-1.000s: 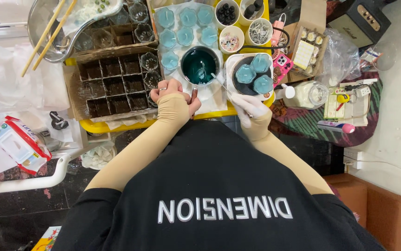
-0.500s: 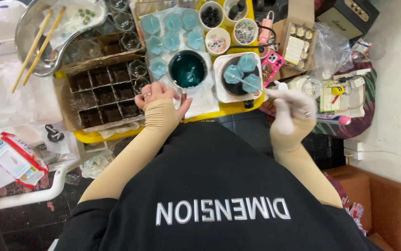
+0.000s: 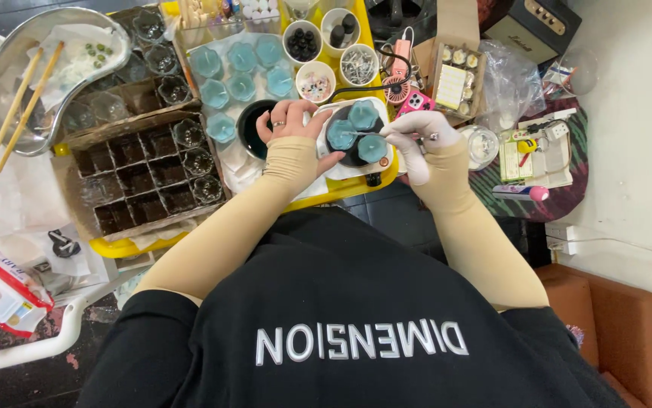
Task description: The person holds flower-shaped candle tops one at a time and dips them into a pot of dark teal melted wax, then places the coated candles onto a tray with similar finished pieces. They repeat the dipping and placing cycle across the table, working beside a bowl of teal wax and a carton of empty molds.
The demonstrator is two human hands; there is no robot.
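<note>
A white square dish (image 3: 383,160) on the yellow tray (image 3: 345,189) holds three small cups of teal wax (image 3: 341,134). My left hand (image 3: 292,125), in a beige sleeve with rings on the fingers, grips the dish's left side, thumb under its near edge. My right hand (image 3: 415,136) wears a white glove and pinches a thin metal tool (image 3: 363,134) whose tip lies over the teal cups. Just left of my left hand, partly hidden by it, stands a black pot (image 3: 250,128).
Several more teal cups (image 3: 228,75) sit on white paper behind the pot. A divided cardboard box (image 3: 144,177) with empty glass cups lies at left, beyond it a metal bowl with chopsticks (image 3: 46,68). Small bowls of beads (image 3: 303,41), a pink fan (image 3: 401,83) and clutter lie behind and right.
My left hand has shifted right from beside the pot to the dish. My right hand swung out to the right, then came back to the dish holding the thin tool.
</note>
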